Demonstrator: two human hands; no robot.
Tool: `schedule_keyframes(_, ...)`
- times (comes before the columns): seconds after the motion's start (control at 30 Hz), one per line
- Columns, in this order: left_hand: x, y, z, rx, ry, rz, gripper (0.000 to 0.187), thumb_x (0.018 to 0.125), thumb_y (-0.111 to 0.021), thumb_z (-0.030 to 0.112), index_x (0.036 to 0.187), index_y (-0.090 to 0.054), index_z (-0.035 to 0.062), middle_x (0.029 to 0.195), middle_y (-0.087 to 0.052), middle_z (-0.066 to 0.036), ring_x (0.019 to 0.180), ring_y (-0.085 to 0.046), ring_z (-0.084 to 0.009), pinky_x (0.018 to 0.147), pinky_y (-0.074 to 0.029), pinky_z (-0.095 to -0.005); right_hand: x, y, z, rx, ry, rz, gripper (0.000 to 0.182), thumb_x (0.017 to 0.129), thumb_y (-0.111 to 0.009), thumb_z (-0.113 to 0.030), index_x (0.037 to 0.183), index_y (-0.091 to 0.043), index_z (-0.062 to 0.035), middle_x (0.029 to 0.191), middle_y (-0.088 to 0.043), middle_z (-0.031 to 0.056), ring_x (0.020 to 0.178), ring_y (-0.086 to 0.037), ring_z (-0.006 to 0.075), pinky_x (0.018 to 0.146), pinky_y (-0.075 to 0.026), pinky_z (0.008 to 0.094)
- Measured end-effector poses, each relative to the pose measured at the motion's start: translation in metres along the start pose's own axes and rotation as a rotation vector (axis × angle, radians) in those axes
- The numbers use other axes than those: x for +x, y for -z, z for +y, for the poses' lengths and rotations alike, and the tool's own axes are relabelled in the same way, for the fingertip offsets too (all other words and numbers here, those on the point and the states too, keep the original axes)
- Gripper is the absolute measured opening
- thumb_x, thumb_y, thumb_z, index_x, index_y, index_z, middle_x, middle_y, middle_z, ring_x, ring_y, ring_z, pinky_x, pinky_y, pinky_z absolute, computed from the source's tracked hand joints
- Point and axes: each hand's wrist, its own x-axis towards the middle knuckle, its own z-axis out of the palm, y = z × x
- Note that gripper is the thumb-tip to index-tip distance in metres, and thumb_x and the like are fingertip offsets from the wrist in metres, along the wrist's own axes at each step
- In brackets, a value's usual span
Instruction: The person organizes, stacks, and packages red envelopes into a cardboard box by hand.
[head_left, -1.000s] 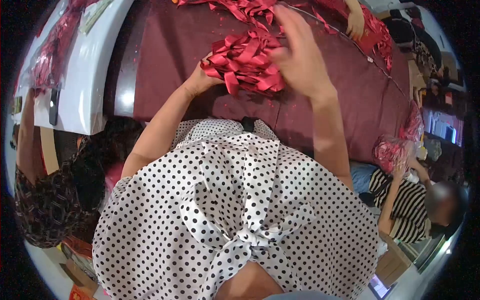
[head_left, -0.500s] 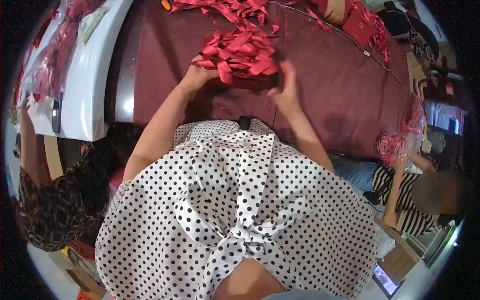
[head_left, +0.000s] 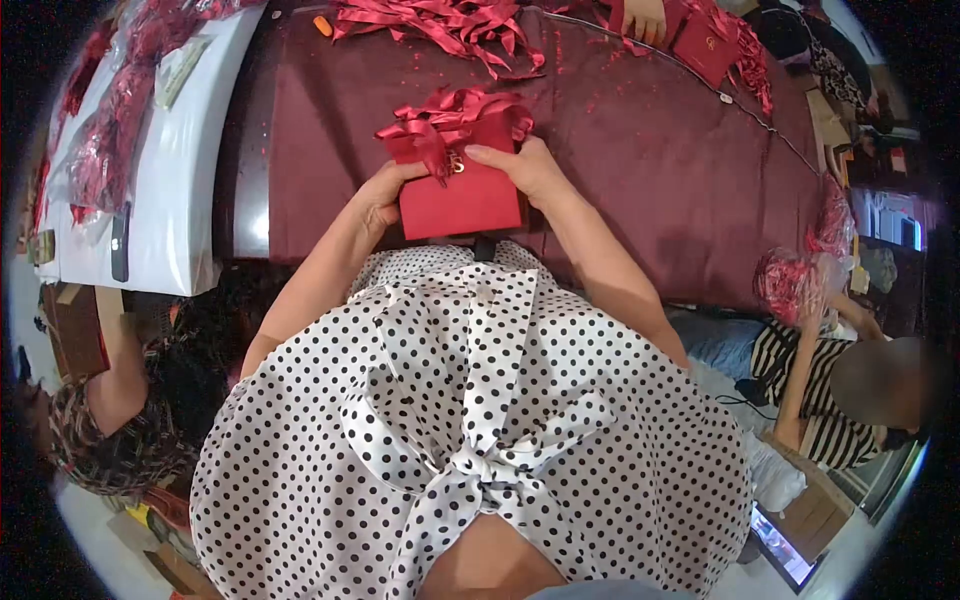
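A stack of red gift bags is upright at the near edge of the table, its front face with a gold logo turned toward me. Loose red ribbons bunch along its top, and one end hangs over the front. My left hand is closed round the left side of the stack, thumb on the front. On the opposite side my right hand grips it, with the thumb lying near the logo. Most of the fingers behind the stack are hidden.
A dark red cloth covers the table. Beyond the stack lies a heap of red ribbons, with a small orange object. A co-worker's hand is near another red bag. A cord crosses the table.
The stack has come nearer to me and tilted, so its front face shows instead of the ribboned top. My right hand, earlier apart at its side, now grips it.
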Motion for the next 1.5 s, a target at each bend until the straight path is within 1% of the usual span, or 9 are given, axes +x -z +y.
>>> schedule_keyframes(0.33,0.003,0.036,-0.014,-0.251,-0.068,-0.163,0.044,0.083,-0.061,0.017,0.122,-0.048,0.0041,0.116,-0.057,-0.014,0.101,-0.059,-0.025,0.086,-0.051,-0.0407,-0.002,-0.003,-0.027,-0.615,-0.011,-0.067,0.064,0.072,-0.065,-0.057,0.094,-0.064,0.0033,0.086,-0.066,0.0144,0.08,-0.063,0.0214,0.074,-0.047,0.0343)
schedule_keyframes(0.47,-0.011,0.022,-0.003,-0.288,-0.024,-0.179,0.052,0.08,-0.065,0.02,0.126,-0.045,0.0046,0.12,-0.054,-0.015,0.105,-0.057,-0.0266,0.089,-0.049,-0.0428,-0.015,0.007,-0.036,-0.9,0.227,0.273,0.065,0.067,-0.07,-0.057,0.097,-0.058,-0.0005,0.077,-0.062,0.0111,0.072,-0.061,0.0199,0.066,-0.048,0.031)
schedule_keyframes(0.67,-0.015,0.019,-0.006,-0.277,0.044,-0.185,0.054,0.077,-0.069,0.022,0.125,-0.047,0.0059,0.117,-0.057,-0.014,0.105,-0.057,-0.0266,0.089,-0.048,-0.0433,-0.014,-0.001,-0.036,-0.454,0.613,-0.051,0.027,0.076,-0.072,-0.02,0.093,-0.059,-0.0028,0.08,-0.06,0.0044,0.069,-0.055,0.0092,0.063,-0.045,0.0227)
schedule_keyframes(0.8,-0.013,0.025,-0.012,-0.242,0.023,-0.212,0.053,0.075,-0.072,0.021,0.121,-0.05,0.0078,0.112,-0.059,-0.011,0.101,-0.059,-0.0254,0.088,-0.049,-0.0413,0.013,0.003,-0.059,-0.531,0.613,0.136,0.016,0.083,-0.064,-0.016,0.089,-0.062,-0.0016,0.074,-0.062,0.0028,0.069,-0.055,0.0076,0.064,-0.045,0.0234)
schedule_keyframes(0.87,0.0,0.045,-0.022,-0.277,0.037,-0.497,0.039,0.083,-0.062,0.021,0.119,-0.054,0.0091,0.117,-0.058,-0.01,0.104,-0.058,-0.0232,0.094,-0.045,-0.0444,0.032,0.002,-0.064,-0.587,0.455,0.022,0.019,0.083,-0.064,-0.02,0.09,-0.063,-0.0019,0.075,-0.064,0.0039,0.072,-0.058,0.0083,0.065,-0.047,0.0251)
schedule_keyframes(0.97,-0.001,0.039,-0.026,-0.211,0.014,-0.366,0.037,0.081,-0.064,0.023,0.115,-0.057,0.01,0.112,-0.061,-0.009,0.1,-0.06,-0.0232,0.093,-0.045,-0.0439,0.076,0.006,-0.027,-0.611,0.339,-0.069,0.025,0.082,-0.065,-0.026,0.094,-0.064,-0.0038,0.078,-0.065,0.0051,0.075,-0.06,0.0108,0.067,-0.048,0.0257)
schedule_keyframes(1.13,-0.015,0.034,-0.034,-0.322,-0.013,-0.27,0.061,0.068,-0.077,0.02,0.122,-0.05,0.0095,0.116,-0.058,-0.007,0.106,-0.057,-0.0249,0.094,-0.045,-0.043,0.061,0.045,-0.011,-0.558,0.578,0.557,0.025,0.082,-0.061,-0.03,0.087,-0.064,-0.0059,0.076,-0.066,0.0088,0.07,-0.064,0.0205,0.063,-0.049,0.0312)
schedule_keyframes(1.27,-0.023,0.034,-0.033,-0.38,-0.015,-0.262,0.062,0.069,-0.077,0.022,0.123,-0.05,0.0107,0.117,-0.058,-0.007,0.108,-0.056,-0.0251,0.094,-0.045,-0.0431,-0.015,0.025,-0.022,-0.415,0.193,0.126,0.029,0.092,-0.05,-0.027,0.098,-0.06,0.0,0.08,-0.062,0.0046,0.065,-0.055,0.0082,0.059,-0.046,0.0222)
schedule_keyframes(1.5,-0.016,0.019,0.061,0.457,-0.27,-0.108,0.027,0.077,-0.065,0.001,0.104,-0.059,0.0048,0.098,-0.063,-0.004,0.086,-0.061,-0.0131,0.076,-0.051,-0.028,-0.005,0.016,-0.013,-0.137,0.364,-0.031,0.073,0.081,-0.068,-0.032,0.132,-0.03,0.0034,0.122,-0.05,0.0098,0.114,-0.045,0.0178,0.097,-0.034,0.0306)
